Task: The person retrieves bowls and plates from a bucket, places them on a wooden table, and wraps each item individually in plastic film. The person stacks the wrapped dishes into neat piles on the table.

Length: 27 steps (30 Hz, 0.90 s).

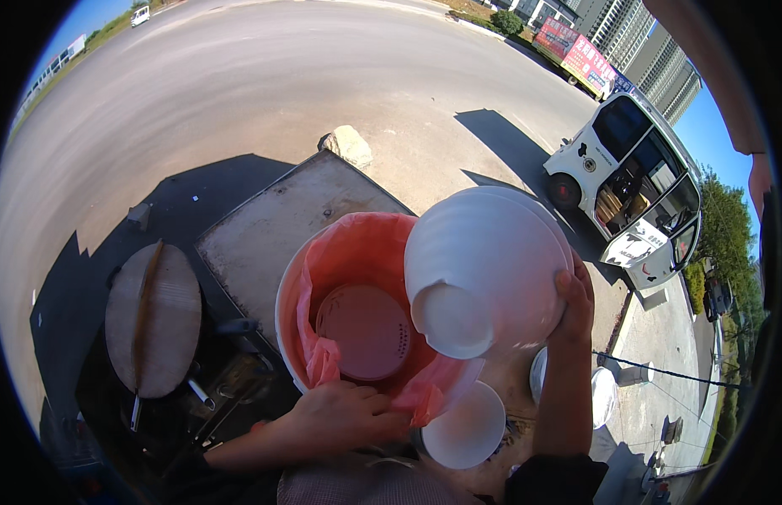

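Observation:
A white bucket [286, 328] lined with a thin red plastic bag [318, 360] stands in front of me. Deep inside it lies a pale round surface [364, 331] with small dark marks; whether that is the bucket's bottom or a separate piece, I cannot tell. My left hand [347, 410] grips the gathered bag at the near rim. In my right hand [575, 309] is a large white bowl [479, 259], tipped on its side over the bucket's right edge, its foot ring towards me. Below the bowl is a white round container [465, 429].
A round wooden lid [119, 322] with a bar across it sits at left, by a dark handle [236, 326]. Beyond the bucket lies a flat board [283, 227] with a stone [349, 145] at its far corner. A small white vehicle [590, 165] and a rope [669, 373] are at right.

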Motion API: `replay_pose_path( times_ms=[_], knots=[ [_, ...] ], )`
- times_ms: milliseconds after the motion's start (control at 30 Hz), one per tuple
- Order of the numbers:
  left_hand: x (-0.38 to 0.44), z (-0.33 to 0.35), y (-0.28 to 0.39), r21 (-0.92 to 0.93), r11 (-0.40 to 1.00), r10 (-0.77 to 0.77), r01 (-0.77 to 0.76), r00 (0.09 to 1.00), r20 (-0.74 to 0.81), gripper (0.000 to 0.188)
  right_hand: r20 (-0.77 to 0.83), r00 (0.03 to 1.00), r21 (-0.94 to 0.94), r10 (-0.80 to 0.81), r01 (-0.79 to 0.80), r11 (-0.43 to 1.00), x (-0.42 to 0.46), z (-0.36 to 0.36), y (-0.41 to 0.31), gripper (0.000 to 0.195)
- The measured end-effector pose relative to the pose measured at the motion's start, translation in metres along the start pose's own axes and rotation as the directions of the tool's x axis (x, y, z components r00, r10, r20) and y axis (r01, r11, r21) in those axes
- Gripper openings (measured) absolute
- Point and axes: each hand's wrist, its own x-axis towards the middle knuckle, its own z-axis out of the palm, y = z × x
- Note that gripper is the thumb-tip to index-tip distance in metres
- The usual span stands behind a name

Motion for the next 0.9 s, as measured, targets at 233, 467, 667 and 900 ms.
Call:
replay_pose_path(
  times_ms=[233,467,667,900],
  knots=[
    [-0.001,-0.004,0.007,0.115,0.991,-0.072,0.073,0.997,-0.007,0.014,-0.037,0.926,-0.386,-0.375,0.333,0.86,0.033,-0.054,0.011,0.039],
    [0.006,-0.001,0.0,0.071,0.996,-0.059,0.056,0.997,0.044,0.015,0.175,0.974,-0.939,-0.144,0.209,0.274,0.032,-0.076,0.228,0.017],
    [0.003,-0.005,0.005,0.056,0.994,-0.097,0.094,0.994,0.044,0.016,0.229,0.972,-0.961,-0.056,0.235,0.146,0.008,-0.075,0.331,0.028],
    [-0.007,-0.001,-0.002,0.067,0.994,-0.092,0.088,0.994,0.059,0.021,0.105,0.981,-0.902,-0.165,0.164,0.4,0.043,-0.032,0.182,0.028]
  ],
)
